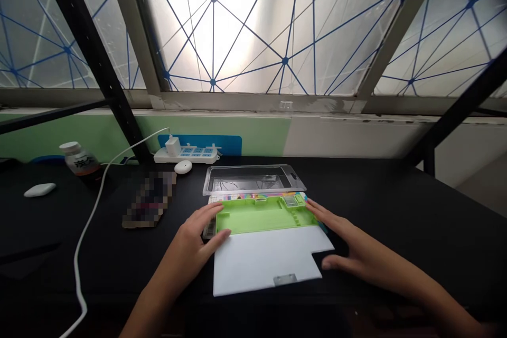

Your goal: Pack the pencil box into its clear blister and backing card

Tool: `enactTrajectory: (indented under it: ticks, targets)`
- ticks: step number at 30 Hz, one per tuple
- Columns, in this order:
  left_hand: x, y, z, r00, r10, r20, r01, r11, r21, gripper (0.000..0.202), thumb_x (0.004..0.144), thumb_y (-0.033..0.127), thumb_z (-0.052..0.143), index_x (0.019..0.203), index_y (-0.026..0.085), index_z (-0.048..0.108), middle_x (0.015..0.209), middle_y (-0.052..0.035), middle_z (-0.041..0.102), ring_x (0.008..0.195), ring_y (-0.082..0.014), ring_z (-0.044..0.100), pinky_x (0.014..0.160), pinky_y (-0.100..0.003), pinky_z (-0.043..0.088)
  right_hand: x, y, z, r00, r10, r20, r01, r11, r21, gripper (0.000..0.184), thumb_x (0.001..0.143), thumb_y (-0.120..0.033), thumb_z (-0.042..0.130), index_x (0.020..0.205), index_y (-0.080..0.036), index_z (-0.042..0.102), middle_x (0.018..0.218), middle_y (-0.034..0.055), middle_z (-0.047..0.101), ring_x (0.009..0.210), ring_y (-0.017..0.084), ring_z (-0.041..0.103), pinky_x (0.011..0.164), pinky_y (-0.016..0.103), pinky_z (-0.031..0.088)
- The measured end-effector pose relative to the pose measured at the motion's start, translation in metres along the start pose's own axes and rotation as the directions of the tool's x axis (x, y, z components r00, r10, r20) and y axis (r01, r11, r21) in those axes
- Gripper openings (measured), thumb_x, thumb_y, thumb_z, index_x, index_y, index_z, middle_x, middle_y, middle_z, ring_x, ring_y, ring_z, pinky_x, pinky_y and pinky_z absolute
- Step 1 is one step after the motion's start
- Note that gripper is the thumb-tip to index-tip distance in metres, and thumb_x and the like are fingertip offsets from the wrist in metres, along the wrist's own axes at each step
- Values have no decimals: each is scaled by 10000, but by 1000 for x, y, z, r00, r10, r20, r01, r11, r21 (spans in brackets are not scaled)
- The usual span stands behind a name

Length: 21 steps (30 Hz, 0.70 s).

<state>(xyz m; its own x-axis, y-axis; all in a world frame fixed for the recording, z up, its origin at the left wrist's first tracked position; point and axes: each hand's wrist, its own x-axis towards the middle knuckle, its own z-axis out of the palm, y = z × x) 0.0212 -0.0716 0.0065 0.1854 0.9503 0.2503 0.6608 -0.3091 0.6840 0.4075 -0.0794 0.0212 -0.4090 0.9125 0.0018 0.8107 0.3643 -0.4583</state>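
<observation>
A plastic pencil case [257, 216] with a light green tray lies opened out before me. Its white lid [261, 261] is folded down toward me, with a notch at the right and a small metallic plate [285, 279] near its front edge. The tray shows no pencils; a small clear-covered part sits at its back right. My left hand [202, 232] holds the left end, fingers on the tray's edge and thumb at the front left corner. At the right end, my right hand [343, 240] touches the case with outstretched fingertips, its thumb apart beside the lid's notch.
Behind the case lies a clear plastic blister package [253, 179], with printed card under the tray. A blurred-out phone-like object [150, 200], white cable [89, 222], power strip [188, 154], round white case [182, 167], bottle [81, 159] and white mouse-like object [39, 190] are leftward. Black frame bars flank the desk.
</observation>
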Motion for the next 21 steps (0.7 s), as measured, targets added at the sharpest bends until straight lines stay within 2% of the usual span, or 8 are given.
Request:
enactTrajectory:
  ticks: [3,5,9,12,14,17,21]
  targets:
    - [1,-2,2,1000,-16,-2,16,999,32,531,929,506,583,1408,277,558,1553,-51,461,1430,-309,421,1151,-459,398,8,6,11,998,56,-35,-53,997,63,831,858,-561,669,1570,-370,288,1615,16,347,1480,373,288,1166,584,331]
    - [0,-3,1,999,-49,22,49,999,18,583,953,549,525,1460,261,508,1557,-61,457,1440,-314,405,1164,-473,374,11,5,15,991,82,-107,-71,992,107,736,883,-559,623,1541,-335,379,1563,36,443,1443,371,372,1143,577,375]
    - [-3,-7,-2,993,-84,77,93,989,-114,636,1027,605,269,1546,254,381,1568,-52,442,1455,-297,385,1191,-476,319,13,1,15,965,134,-224,-98,981,168,547,942,-576,506,1404,-292,574,1422,69,610,1301,342,559,1042,504,503]
    - [-3,-11,-2,996,-40,74,54,980,-194,695,1014,657,177,1560,265,350,1590,-39,404,1475,-285,348,1216,-463,270,15,2,15,955,140,-260,-95,979,181,521,963,-564,483,1403,-295,560,1375,68,648,1232,314,621,1007,468,535]
    - [-2,-12,0,997,-28,78,43,981,-188,706,1004,673,227,1571,263,321,1584,-51,415,1466,-287,366,1204,-460,297,16,4,19,954,118,-274,-78,985,152,572,946,-560,530,1447,-286,507,1399,80,628,1240,310,614,1025,469,525]
    - [-2,-8,2,998,-50,49,54,995,-86,686,990,612,427,1569,262,315,1547,-74,471,1423,-294,437,1160,-449,377,15,8,28,947,48,-316,-30,998,60,631,908,-535,612,1470,-280,479,1404,97,618,1238,321,606,1019,493,527]
    - [-2,4,1,987,99,-129,-100,995,0,573,977,481,542,1501,275,433,1491,-64,539,1364,-276,514,1110,-396,444,12,5,30,906,-74,-416,75,997,-16,524,933,-451,606,1432,-323,515,1306,71,679,1180,303,630,949,472,570]
